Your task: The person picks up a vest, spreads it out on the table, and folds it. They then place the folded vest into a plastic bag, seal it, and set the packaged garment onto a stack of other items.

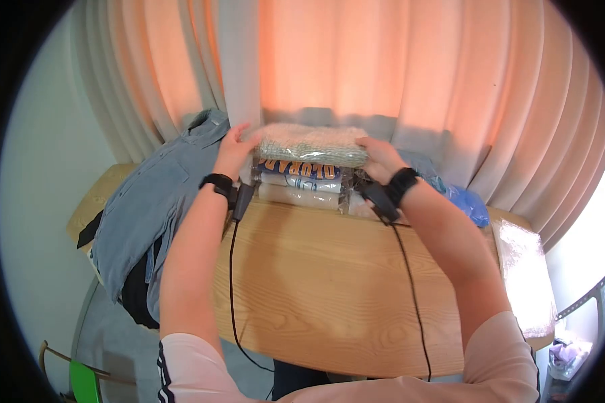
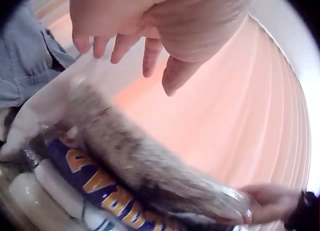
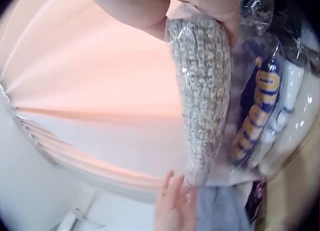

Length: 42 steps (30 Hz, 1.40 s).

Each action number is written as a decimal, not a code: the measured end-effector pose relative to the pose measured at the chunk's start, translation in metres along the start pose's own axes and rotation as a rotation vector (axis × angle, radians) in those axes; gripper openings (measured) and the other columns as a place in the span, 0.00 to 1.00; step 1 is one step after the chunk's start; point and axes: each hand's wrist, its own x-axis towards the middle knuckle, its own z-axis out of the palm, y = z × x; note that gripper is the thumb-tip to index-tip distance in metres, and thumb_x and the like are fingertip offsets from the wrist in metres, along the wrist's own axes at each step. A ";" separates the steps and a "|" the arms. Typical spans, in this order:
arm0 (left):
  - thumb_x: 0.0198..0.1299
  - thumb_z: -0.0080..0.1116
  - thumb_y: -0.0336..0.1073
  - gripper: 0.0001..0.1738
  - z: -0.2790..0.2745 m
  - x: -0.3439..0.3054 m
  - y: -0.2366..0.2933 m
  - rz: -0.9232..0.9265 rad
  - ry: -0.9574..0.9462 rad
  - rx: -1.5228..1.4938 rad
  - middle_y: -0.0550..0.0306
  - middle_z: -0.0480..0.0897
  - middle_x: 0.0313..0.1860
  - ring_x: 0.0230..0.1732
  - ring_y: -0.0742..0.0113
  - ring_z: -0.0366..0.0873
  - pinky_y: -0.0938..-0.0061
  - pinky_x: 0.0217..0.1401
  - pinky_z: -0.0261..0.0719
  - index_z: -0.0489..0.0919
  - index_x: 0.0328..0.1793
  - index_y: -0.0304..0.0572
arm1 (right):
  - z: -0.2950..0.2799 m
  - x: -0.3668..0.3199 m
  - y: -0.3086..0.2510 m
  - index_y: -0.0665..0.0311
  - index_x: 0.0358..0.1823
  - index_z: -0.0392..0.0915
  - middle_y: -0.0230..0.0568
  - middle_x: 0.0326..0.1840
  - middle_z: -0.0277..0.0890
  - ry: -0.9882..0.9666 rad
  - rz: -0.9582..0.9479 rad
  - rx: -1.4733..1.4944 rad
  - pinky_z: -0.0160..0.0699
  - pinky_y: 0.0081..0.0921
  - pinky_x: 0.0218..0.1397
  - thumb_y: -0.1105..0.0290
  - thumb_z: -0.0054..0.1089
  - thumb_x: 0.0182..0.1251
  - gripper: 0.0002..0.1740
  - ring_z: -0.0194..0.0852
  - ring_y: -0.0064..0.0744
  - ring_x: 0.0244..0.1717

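Observation:
A grey-white knitted bundle in clear plastic (image 1: 312, 144) lies on top of a stack of folded, bagged clothes. My right hand (image 1: 382, 160) pinches its right end between thumb and fingers, close up in the right wrist view (image 3: 200, 10). At the other end, my left hand (image 1: 235, 151) has its fingers loosely spread, and the left wrist view shows the hand (image 2: 160, 30) above the bundle (image 2: 145, 151), apart from it. Below are a navy item with orange letters (image 1: 302, 169) and, under that, white (image 1: 296, 182) and cream (image 1: 299, 196) bagged items.
Blue-grey shirts (image 1: 148, 195) are heaped on the left of the wooden table (image 1: 329, 282). To the right are a blue plastic bag (image 1: 467, 205) and a shiny clear sheet or package (image 1: 523, 275). A curtain (image 1: 356, 60) hangs behind. Black cables (image 1: 232, 289) run from both wrists.

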 end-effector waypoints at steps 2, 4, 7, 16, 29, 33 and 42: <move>0.50 0.65 0.30 0.27 -0.005 0.015 -0.041 0.414 0.130 0.922 0.51 0.78 0.55 0.54 0.51 0.75 0.65 0.59 0.70 0.72 0.58 0.38 | -0.058 0.096 0.048 0.75 0.50 0.68 0.50 0.47 0.73 -0.013 0.066 -0.062 0.75 0.38 0.47 0.75 0.51 0.64 0.15 0.74 0.40 0.43; 0.48 0.65 0.31 0.29 0.014 -0.001 -0.058 0.389 -0.147 0.869 0.47 0.75 0.59 0.59 0.42 0.71 0.60 0.62 0.69 0.73 0.60 0.44 | -0.064 0.118 0.063 0.75 0.52 0.67 0.50 0.49 0.72 -0.035 0.136 -0.118 0.74 0.38 0.48 0.75 0.50 0.64 0.16 0.73 0.39 0.45; 0.49 0.65 0.31 0.28 0.043 -0.031 -0.079 0.496 -0.198 1.121 0.46 0.73 0.62 0.64 0.42 0.66 0.60 0.64 0.68 0.75 0.60 0.49 | -0.015 0.025 0.050 0.70 0.56 0.67 0.48 0.50 0.71 0.015 -0.174 -0.453 0.72 0.32 0.51 0.75 0.58 0.58 0.23 0.71 0.34 0.51; 0.51 0.63 0.30 0.23 0.066 -0.005 -0.117 0.515 -0.099 1.200 0.47 0.74 0.61 0.65 0.45 0.64 0.59 0.64 0.69 0.79 0.57 0.49 | -0.022 -0.048 0.057 0.68 0.55 0.71 0.39 0.51 0.72 -0.217 0.030 -0.783 0.66 0.25 0.56 0.73 0.57 0.60 0.21 0.68 0.28 0.51; 0.52 0.57 0.28 0.13 0.038 -0.054 -0.076 0.526 -0.006 1.124 0.44 0.73 0.60 0.67 0.44 0.63 0.56 0.67 0.62 0.81 0.45 0.42 | -0.064 -0.123 0.068 0.69 0.54 0.72 0.39 0.53 0.72 -0.295 0.244 -0.567 0.65 0.23 0.59 0.69 0.54 0.66 0.18 0.67 0.27 0.55; 0.50 0.57 0.29 0.11 -0.004 -0.078 -0.062 0.419 0.121 1.223 0.44 0.76 0.54 0.61 0.44 0.67 0.57 0.63 0.66 0.81 0.42 0.43 | -0.097 -0.153 0.098 0.68 0.50 0.74 0.38 0.50 0.74 -0.199 0.391 -0.336 0.68 0.22 0.57 0.74 0.52 0.65 0.13 0.69 0.27 0.54; 0.50 0.62 0.41 0.42 -0.070 -0.137 -0.023 -0.328 0.659 1.544 0.46 0.54 0.75 0.73 0.43 0.51 0.42 0.67 0.56 0.58 0.72 0.50 | -0.123 -0.221 0.157 0.68 0.47 0.74 0.36 0.44 0.76 0.059 0.168 -0.197 0.67 0.22 0.56 0.78 0.54 0.63 0.11 0.70 0.25 0.47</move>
